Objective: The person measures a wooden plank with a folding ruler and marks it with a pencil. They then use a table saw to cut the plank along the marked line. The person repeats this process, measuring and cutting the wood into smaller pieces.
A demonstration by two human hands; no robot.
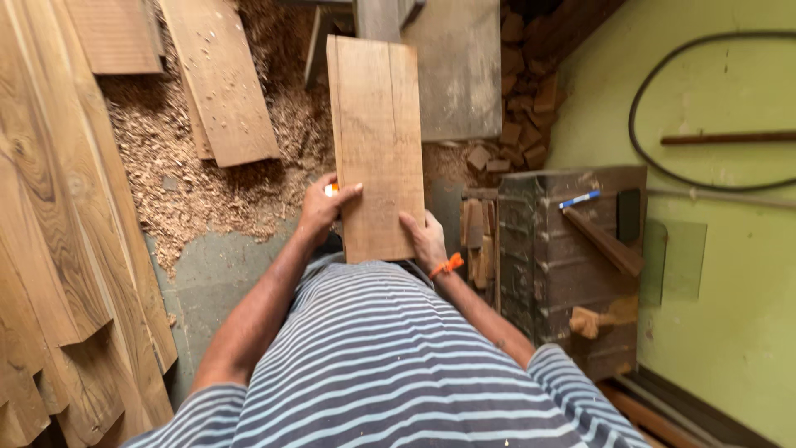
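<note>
Striped cloth of the person's shirt [373, 357] fills the near view. Just above it, the left hand [323, 207] grips the left edge of a wooden board [377, 141], thumb on top, while the right hand [424, 239] clasps its lower right corner. Held out over the floor, the board points away towards sawdust [207, 174], loose planks [220, 79] and a dark wooden chest [572, 265] at the right.
</note>
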